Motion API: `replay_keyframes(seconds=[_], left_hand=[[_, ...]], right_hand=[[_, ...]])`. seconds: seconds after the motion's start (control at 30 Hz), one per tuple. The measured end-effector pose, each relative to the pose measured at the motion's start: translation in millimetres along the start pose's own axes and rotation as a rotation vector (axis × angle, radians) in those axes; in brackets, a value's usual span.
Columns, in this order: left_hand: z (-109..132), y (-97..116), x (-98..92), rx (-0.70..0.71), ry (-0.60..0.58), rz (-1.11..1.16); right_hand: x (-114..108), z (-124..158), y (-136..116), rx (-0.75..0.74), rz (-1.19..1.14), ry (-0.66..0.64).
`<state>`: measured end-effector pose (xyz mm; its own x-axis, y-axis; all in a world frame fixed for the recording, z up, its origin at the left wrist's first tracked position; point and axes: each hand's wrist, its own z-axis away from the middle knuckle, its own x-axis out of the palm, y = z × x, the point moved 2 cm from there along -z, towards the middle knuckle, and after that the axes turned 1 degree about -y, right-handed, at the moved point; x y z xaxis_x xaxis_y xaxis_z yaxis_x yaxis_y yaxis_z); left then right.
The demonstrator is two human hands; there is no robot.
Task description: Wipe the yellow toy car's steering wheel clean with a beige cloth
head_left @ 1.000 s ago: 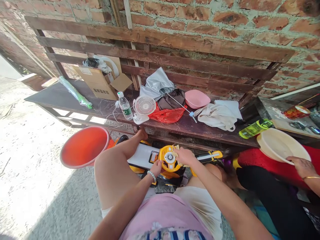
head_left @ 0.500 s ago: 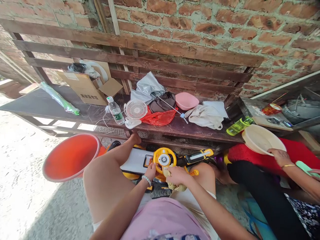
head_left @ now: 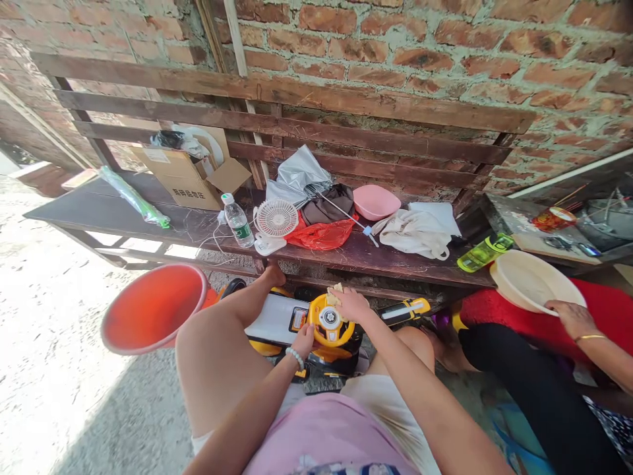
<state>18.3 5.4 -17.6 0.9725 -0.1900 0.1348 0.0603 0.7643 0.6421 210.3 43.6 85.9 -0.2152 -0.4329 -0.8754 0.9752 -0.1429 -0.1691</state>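
Head view: I see left hand (head_left: 302,340) closed on yellow steering wheel (head_left: 330,318), right hand (head_left: 351,306) curled round pale cloth (head_left: 333,296) at its far rim; toy car (head_left: 271,319) stands before bench (head_left: 395,262).

wooden bench (head_left: 405,262) blocking beyond yellow steering wheel (head_left: 330,318), red bucket (head_left: 153,303) at left, free floor (head_left: 44,330) past it

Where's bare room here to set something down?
On the dark wooden bench, the left end beyond the long plastic-wrapped bundle; also the pale concrete floor left of the round orange bucket. The bench is crowded from the clear plastic bottle to the crumpled white cloth.
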Motion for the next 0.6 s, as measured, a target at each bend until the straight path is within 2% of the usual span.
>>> replay_keyframes(seconds=[0.1,0.23,0.43,0.6], left_hand=[[2,2,0.8,0.0,-0.002,0.002],[3,1,3.1,0.013,0.0,0.047],[6,0,7.0,-0.007,-0.02,0.077],[11,4,8.5,-0.031,-0.005,0.108]], right_hand=[[11,-15,4,0.075,-0.086,-0.034],[20,-11,9,0.139,-0.155,-0.016],[44,29,7,0.37,-0.167,0.011],[71,74,-11,0.384,-0.115,-0.061]])
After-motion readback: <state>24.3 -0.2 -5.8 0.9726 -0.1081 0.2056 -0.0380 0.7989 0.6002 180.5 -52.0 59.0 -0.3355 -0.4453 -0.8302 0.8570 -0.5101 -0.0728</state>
